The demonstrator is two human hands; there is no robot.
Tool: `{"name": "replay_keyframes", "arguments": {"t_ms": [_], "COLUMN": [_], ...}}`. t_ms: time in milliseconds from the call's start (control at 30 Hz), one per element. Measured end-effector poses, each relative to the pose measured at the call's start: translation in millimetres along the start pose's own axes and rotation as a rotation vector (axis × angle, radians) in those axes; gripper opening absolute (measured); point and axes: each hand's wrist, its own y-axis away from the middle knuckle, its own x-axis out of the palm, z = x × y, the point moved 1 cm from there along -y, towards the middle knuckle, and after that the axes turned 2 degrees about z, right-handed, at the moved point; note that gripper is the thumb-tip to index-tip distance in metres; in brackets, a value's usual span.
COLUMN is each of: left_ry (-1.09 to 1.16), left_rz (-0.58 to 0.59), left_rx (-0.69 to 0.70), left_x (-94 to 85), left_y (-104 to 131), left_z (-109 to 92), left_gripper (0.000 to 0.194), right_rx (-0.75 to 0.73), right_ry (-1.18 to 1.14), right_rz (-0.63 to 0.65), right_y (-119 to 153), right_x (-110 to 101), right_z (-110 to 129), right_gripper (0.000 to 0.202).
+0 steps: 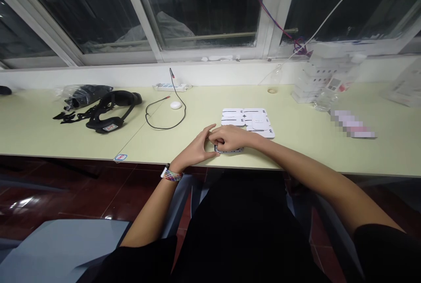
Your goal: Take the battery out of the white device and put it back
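Observation:
White cards with black lines and letters lie in rows on the pale yellow table, near its front edge. A small loose white piece rests on top of them. Just in front, another flat item with a dark patterned edge sits largely under my right hand, whose fingers are curled in over its left end; what they pinch, if anything, is hidden. My left hand is at the left end of this item, thumb and fingers spread apart around it, the thumb tip close to its lower corner.
A black headset and bagged black items lie at the left. Behind are a black cable, a round white object and a power strip. White boxes, a clear bottle and a blurred object stand right.

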Motion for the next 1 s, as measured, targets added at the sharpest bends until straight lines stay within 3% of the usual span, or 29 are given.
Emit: {"name": "replay_keyframes", "arguments": {"t_ms": [567,700,867,1000], "left_ry": [-0.004,0.007,0.026,0.051], "left_rz": [-0.004,-0.017,-0.021,-0.001], "left_rx": [0.024,0.055,0.029,0.010], "left_x": [-0.4,0.6,1.9,1.9], "left_y": [-1.3,-1.5,-1.1,-1.2], "left_z": [-1.7,-1.5,-1.1,-1.4], "left_gripper": [0.103,0.098,0.090,0.098], "right_rx": [-0.001,-0.003,-0.036,0.014], "right_ry": [0.074,0.042,0.017,0.114], "right_rz": [0.027,0.000,-0.152,-0.087], "right_y": [-10.2,-10.7,3.5,22.6], "right_x": [-1.6,-13.9,-39.9,-32.8], "right_z": [3.3,5.0,7.1,5.8], "right_gripper": [0.024,0.023,0.011,0.020]}}
